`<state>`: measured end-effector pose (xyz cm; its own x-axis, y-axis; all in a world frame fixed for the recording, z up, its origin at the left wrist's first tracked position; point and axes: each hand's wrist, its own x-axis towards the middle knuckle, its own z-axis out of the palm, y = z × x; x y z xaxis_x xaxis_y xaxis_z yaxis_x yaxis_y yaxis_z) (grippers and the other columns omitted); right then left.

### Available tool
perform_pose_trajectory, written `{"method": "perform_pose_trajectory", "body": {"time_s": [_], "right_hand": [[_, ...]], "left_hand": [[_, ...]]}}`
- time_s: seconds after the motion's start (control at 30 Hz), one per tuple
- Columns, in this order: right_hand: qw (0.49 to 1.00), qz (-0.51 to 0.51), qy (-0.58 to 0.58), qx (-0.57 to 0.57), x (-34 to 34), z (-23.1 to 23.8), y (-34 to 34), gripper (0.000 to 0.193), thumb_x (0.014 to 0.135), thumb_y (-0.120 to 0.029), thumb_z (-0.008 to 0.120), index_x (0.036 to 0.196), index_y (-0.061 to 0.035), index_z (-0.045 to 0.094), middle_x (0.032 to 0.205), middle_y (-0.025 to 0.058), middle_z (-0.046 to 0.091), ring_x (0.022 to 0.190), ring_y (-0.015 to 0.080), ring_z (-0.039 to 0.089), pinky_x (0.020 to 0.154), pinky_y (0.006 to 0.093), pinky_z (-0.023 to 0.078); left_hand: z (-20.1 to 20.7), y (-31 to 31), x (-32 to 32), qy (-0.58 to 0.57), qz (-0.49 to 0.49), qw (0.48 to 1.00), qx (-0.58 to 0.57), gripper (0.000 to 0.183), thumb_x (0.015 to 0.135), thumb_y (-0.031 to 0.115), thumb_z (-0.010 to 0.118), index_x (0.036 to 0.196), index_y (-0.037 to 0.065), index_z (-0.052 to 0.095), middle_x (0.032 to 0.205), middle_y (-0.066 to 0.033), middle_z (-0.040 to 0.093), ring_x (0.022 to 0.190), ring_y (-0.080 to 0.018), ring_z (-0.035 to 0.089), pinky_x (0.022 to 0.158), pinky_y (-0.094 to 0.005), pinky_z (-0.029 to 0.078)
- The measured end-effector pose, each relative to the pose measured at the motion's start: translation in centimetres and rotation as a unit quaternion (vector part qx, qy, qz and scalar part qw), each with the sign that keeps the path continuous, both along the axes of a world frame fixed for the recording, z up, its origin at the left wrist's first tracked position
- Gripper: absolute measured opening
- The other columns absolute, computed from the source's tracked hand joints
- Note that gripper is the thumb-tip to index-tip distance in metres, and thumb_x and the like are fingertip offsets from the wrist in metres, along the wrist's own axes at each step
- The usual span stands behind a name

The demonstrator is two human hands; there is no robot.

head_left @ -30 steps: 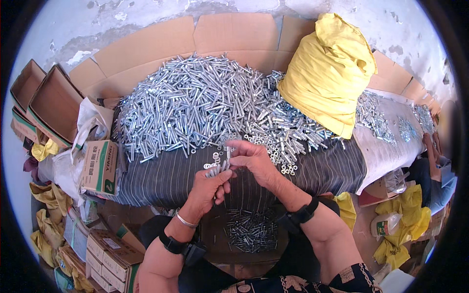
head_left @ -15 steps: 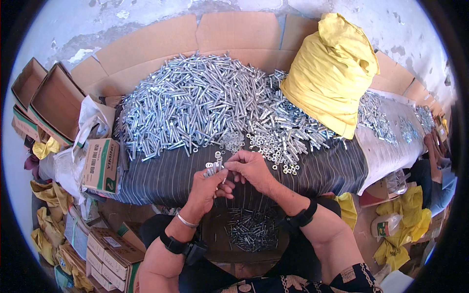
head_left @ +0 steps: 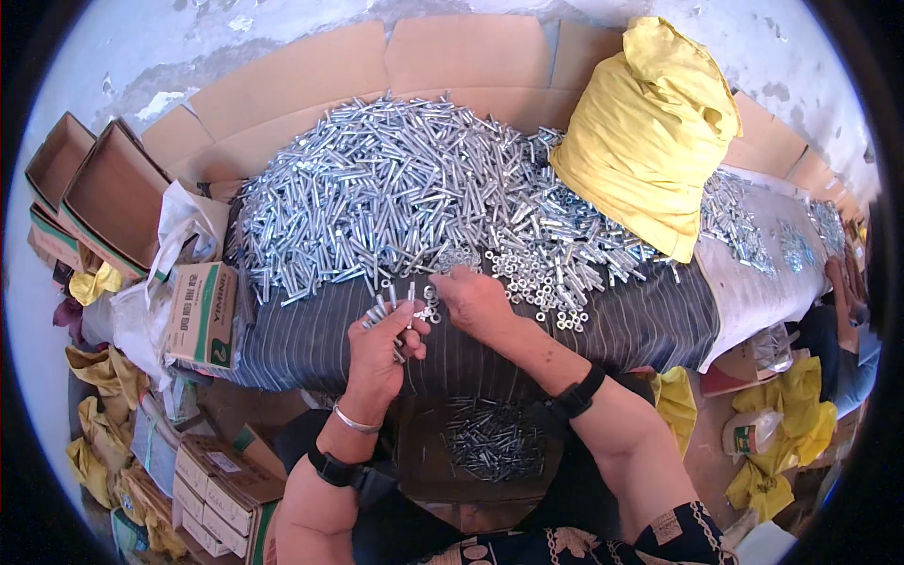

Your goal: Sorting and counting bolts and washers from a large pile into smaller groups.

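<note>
Several silvery bolts [head_left: 379,309] stick up out of my left hand [head_left: 379,347], which is closed around them above the front of the striped dark cloth [head_left: 311,344]. A few ring-shaped pieces [head_left: 429,303] show just beyond its fingertips. My right hand [head_left: 478,303] is beside it, fingers drawn together at the near edge of a small heap of washers [head_left: 459,255]. Whatever its fingertips pinch, if anything, is hidden. Loose hex nuts [head_left: 513,267] lie to the right of that heap. Behind both hands spreads a large mound of metal bolts [head_left: 377,188].
A full yellow sack [head_left: 650,141] stands on the bolts at the right. Cardboard boxes [head_left: 202,315] and open cartons [head_left: 118,202] are at the left. Below the bench edge, a container [head_left: 424,461] holds dark metal pieces. Another person's arm [head_left: 841,292] shows at far right.
My right hand has moved away from the left hand and up to the washers. My left hand has shifted slightly left, still holding the bolts.
</note>
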<state>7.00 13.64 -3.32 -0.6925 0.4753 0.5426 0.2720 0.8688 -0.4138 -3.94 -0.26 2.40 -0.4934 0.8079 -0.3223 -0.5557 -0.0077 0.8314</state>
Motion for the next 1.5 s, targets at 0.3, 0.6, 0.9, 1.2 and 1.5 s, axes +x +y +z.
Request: {"method": "perform_pose_trajectory", "body": {"time_s": [0.3, 0.6, 0.9, 1.2, 1.5], "right_hand": [[0.996, 0.016, -0.087, -0.021, 1.2, 1.7, 0.2, 0.007, 0.075, -0.012, 0.062, 0.079, -0.0071, 0.066, 0.077, 0.016, 0.06, 0.07, 0.0339, 0.063, 0.062, 0.0436, 0.051], [0.997, 0.012, 0.026, -0.068, 0.5, 1.1, -0.5, 0.012, 0.079, -0.012, 0.065, 0.09, -0.0085, 0.068, 0.078, 0.0139, 0.061, 0.069, 0.0331, 0.062, 0.06, 0.0419, 0.05], [0.998, 0.013, -0.05, -0.026, -0.5, 0.5, -0.6, 0.01, 0.076, -0.013, 0.063, 0.073, -0.0034, 0.062, 0.074, 0.016, 0.058, 0.067, 0.0362, 0.063, 0.057, 0.0444, 0.051], [0.986, -0.007, 0.057, -0.156, 1.1, 0.8, 1.1, 0.009, 0.075, -0.011, 0.063, 0.081, -0.0075, 0.068, 0.077, 0.0149, 0.064, 0.074, 0.0334, 0.063, 0.069, 0.0419, 0.051], [0.998, -0.03, -0.041, -0.023, -1.1, -0.5, 0.7, 0.005, 0.073, -0.01, 0.064, 0.077, -0.0072, 0.065, 0.075, 0.0153, 0.06, 0.068, 0.0347, 0.062, 0.061, 0.0443, 0.051]], "left_hand": [[0.0, -0.4, -0.7, -0.022, 0.007, 1.0, -0.005, 0.021, 0.089, 0.012, 0.062, 0.095, -0.009, 0.063, 0.067, -0.0128, 0.062, 0.048, -0.0113, 0.053, 0.044, -0.0267, 0.047], [-0.1, -0.3, -0.6, -0.022, 0.014, 1.0, 0.0, 0.021, 0.089, 0.011, 0.062, 0.094, -0.009, 0.063, 0.068, -0.0132, 0.062, 0.048, -0.0112, 0.053, 0.044, -0.0267, 0.046], [-0.6, 0.1, -0.6, -0.022, -0.001, 1.0, -0.02, 0.019, 0.088, 0.011, 0.062, 0.092, -0.008, 0.063, 0.067, -0.0127, 0.062, 0.048, -0.0113, 0.053, 0.043, -0.0262, 0.045], [-0.2, -0.2, -0.4, -0.011, -0.011, 0.999, -0.032, 0.02, 0.088, 0.012, 0.063, 0.09, -0.008, 0.064, 0.065, -0.0117, 0.062, 0.047, -0.0118, 0.052, 0.043, -0.0256, 0.045], [-0.5, 0.0, -0.4, -0.014, -0.019, 0.999, -0.043, 0.018, 0.088, 0.011, 0.063, 0.09, -0.007, 0.065, 0.067, -0.0119, 0.063, 0.049, -0.0107, 0.053, 0.043, -0.0252, 0.043]]}}
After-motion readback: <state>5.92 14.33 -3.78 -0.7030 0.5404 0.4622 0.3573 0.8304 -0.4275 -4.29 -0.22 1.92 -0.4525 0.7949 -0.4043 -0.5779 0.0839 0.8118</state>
